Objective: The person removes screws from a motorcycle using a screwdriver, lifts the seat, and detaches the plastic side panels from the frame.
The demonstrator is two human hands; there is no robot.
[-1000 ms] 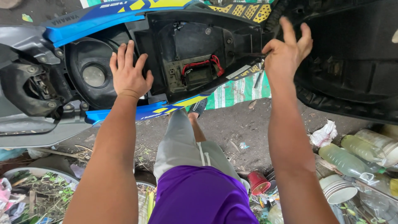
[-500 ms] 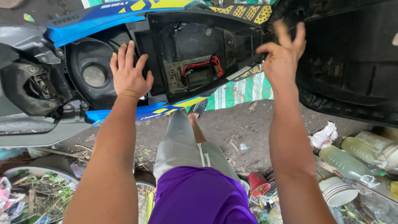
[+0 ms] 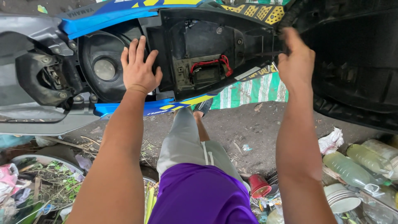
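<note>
A blue and grey scooter (image 3: 103,16) stands in front of me with its seat (image 3: 352,62) raised to the right. The black under-seat compartment (image 3: 207,41) lies uncovered, with a battery and red wires (image 3: 209,68) inside. My left hand (image 3: 139,68) rests flat, fingers spread, on the black rim beside the round fuel tank cap (image 3: 104,69). My right hand (image 3: 295,62) is at the hinge end of the compartment, against the underside of the seat, its fingers curled toward the edge; what they grip is hidden.
Below are my purple shirt (image 3: 203,195) and grey trousers. Clear plastic bottles (image 3: 352,170), stacked white bowls (image 3: 342,197) and a red cup (image 3: 259,184) lie at the lower right. A basin of scraps (image 3: 37,174) sits lower left. A green striped tarp (image 3: 253,89) lies under the scooter.
My right hand has gone from spread open against the seat to curled at the compartment's hinge edge. My left hand has stayed in place.
</note>
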